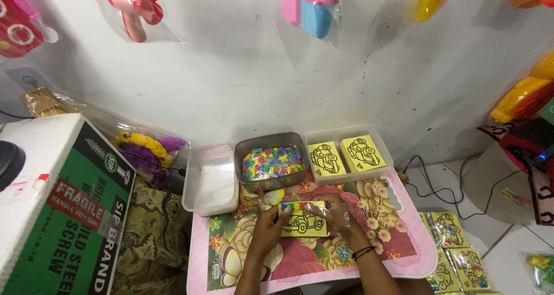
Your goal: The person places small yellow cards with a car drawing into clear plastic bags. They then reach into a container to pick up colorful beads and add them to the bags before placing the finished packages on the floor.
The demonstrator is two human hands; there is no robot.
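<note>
Left hand (pixel 266 228) and right hand (pixel 340 214) pinch a yellow car card (pixel 304 223) between closed fingers; metal tin of colourful bits (pixel 271 161) just beyond.

Low in the middle of the frame, the left hand (pixel 266 228) and the right hand (pixel 344 217) pinch the two ends of a yellow rectangular card with a black car outline (pixel 303 222) and a strip of small multicoloured packets (pixel 292 206) along its top edge, over a pink flower-patterned tabletop (pixel 398 254). Just above stand a grey metal tin full of multicoloured packets (pixel 272 162), a clear plastic tray holding two stacks of the same yellow cards (pixel 347 153) to its right, and a clear plastic tray of transparent bags (pixel 211 178) to its left. A green and white cardboard box (pixel 63 208) fills the lower left.
</note>
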